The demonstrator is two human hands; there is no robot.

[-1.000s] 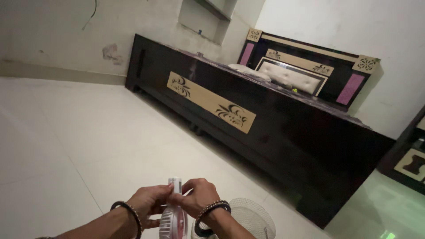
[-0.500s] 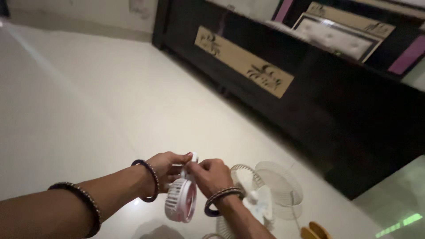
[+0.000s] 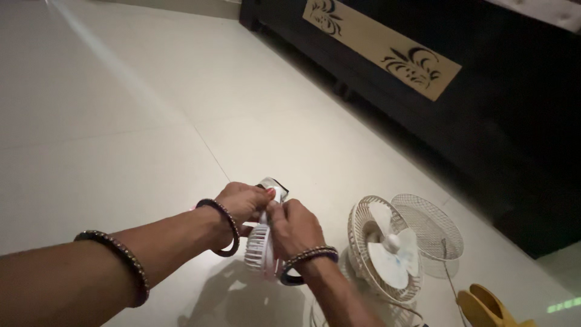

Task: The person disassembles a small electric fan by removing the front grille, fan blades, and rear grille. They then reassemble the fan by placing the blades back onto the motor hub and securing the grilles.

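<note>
Low in the middle of the frame, both hands grip a small pink-and-white fan above the floor.

Left hand (image 3: 245,203) and right hand (image 3: 296,227) close together around the small fan (image 3: 261,245), fingers pinching near its top, where a dark-edged part shows; what that part is cannot be told. To the right, a larger white fan (image 3: 381,251) lies on the tiled floor (image 3: 151,121) with its front grille (image 3: 431,225) already off and set just beside it, blades bare. Judging by this, the larger fan stands opened, while the small one looks whole and in hand. A yellow object (image 3: 490,309) sits at the lower right, a dark bed frame (image 3: 484,91) above.
</note>
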